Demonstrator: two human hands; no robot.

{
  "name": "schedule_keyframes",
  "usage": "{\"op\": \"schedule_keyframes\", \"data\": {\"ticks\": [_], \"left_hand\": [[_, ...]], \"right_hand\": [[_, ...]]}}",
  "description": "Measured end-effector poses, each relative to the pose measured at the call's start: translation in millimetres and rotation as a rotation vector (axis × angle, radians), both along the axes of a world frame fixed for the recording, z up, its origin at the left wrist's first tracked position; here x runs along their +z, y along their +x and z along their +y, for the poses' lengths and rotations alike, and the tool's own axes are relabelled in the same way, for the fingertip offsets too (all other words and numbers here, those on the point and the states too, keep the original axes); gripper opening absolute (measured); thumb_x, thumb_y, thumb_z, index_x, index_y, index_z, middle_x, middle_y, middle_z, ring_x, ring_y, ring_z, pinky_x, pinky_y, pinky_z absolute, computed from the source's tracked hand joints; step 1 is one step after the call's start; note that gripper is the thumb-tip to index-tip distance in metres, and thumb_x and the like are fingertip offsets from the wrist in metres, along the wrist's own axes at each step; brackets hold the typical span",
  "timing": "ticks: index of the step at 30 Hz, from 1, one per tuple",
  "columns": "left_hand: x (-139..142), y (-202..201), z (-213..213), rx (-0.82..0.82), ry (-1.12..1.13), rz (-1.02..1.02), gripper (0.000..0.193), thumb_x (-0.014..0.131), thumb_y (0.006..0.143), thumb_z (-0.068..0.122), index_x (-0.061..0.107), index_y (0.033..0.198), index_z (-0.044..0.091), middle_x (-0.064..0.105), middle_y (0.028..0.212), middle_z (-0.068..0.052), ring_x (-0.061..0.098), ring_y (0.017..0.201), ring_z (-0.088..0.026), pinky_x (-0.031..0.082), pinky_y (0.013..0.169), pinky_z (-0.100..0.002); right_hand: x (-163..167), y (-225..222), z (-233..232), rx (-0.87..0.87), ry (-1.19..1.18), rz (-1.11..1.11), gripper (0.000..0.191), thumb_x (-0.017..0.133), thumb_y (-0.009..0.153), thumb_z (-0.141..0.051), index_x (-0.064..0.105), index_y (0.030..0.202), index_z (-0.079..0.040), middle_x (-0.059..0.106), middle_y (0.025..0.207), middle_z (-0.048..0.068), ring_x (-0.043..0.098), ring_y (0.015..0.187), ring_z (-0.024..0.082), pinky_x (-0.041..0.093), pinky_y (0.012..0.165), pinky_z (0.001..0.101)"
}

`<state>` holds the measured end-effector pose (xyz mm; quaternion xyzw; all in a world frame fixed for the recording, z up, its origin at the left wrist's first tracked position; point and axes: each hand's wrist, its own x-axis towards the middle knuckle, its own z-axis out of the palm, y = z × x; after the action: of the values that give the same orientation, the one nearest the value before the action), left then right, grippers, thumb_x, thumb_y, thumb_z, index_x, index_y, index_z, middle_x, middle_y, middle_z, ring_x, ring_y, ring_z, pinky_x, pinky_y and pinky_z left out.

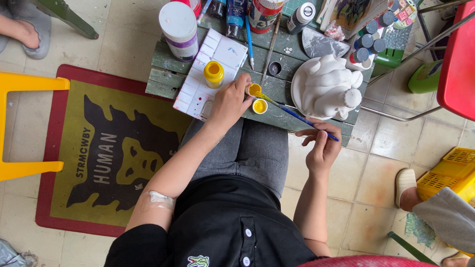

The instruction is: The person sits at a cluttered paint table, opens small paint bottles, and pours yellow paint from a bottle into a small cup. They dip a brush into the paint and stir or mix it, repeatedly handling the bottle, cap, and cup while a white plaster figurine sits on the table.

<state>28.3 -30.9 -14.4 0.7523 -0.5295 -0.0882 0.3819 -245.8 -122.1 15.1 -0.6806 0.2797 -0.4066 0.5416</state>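
Observation:
My left hand [229, 102] grips a small open pot of yellow paint [254, 90] at the front of a low green wooden table [166, 74]. My right hand [322, 144] holds a blue-handled brush [297, 114], and its tip rests in the pot. The pot's yellow cap [260, 106] lies just beside it. A second yellow pot [213, 74] stands on a white palette [217, 54] to the left. A white plaster figure [330, 85] sits on a white plate [295, 89] to the right.
Paint bottles, a white jar [179, 28], spare brushes [250, 42] and small dark pots [368, 42] crowd the table's far side. A yellow stool [24, 84] and a printed mat [99, 158] lie left. Another person's feet appear top left and right [406, 183]; a yellow crate [452, 170] stands right.

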Motion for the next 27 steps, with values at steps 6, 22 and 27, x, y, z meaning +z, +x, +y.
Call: {"op": "schedule_keyframes", "data": {"ticks": [6,22,27], "left_hand": [[13.1,1.0,0.6,0.020,-0.011,-0.020,0.058,0.081,0.086,0.015,0.045,0.130,0.002,0.073,0.113,-0.017,0.073,0.103,-0.033,0.058,0.085,-0.041],[49.6,52.2,52.8,0.311,-0.115,0.047,0.065,0.093,0.079,0.023,0.058,0.131,0.005,0.068,0.117,-0.016,0.068,0.108,-0.032,0.055,0.092,-0.044],[45.9,53.4,46.9,0.175,-0.170,0.124,0.058,0.089,0.084,0.015,0.063,0.136,0.011,0.068,0.131,-0.009,0.068,0.121,-0.029,0.056,0.104,-0.040]], "right_hand": [[0.4,-12.5,-3.6,-0.101,-0.038,-0.021,0.018,0.044,0.119,-0.020,0.047,0.120,-0.002,0.068,0.119,0.022,0.075,0.082,0.028,0.052,0.060,0.0274],[3.7,14.7,6.8,-0.256,0.071,-0.227,0.018,0.048,0.118,-0.021,0.044,0.122,-0.004,0.068,0.105,0.022,0.071,0.070,0.026,0.050,0.057,0.0289],[15.0,22.9,21.1,-0.158,-0.135,-0.198,0.021,0.053,0.116,-0.021,0.043,0.122,-0.003,0.067,0.109,0.025,0.073,0.077,0.032,0.054,0.057,0.0293]]}}
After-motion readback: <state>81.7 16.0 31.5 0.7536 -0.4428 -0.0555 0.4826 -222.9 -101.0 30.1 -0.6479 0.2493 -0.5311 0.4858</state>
